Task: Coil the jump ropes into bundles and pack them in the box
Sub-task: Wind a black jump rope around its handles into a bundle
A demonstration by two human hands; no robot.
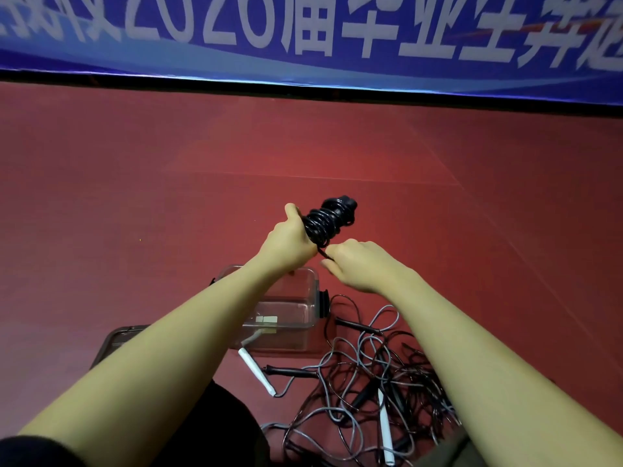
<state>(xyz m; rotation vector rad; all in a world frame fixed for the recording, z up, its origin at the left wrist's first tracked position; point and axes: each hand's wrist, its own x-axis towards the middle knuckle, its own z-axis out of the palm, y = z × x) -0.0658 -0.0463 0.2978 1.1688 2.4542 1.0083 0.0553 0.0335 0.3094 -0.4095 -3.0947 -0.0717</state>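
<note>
Between both hands, left (291, 242) grips black rope bundle (328, 220), right (357, 264) pinches its tail.

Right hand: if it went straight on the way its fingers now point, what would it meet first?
Probably the left hand. The right hand pinches the black cord end just below the coiled black jump rope, fingers aimed left toward it; depth is unclear from one view.

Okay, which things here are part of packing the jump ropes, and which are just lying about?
Part of the job:
black rope bundle, held by left hand
rope end pinched by right hand
clear box
tangled ropes
white handle

Just lying about:
blue banner
box lid
</note>
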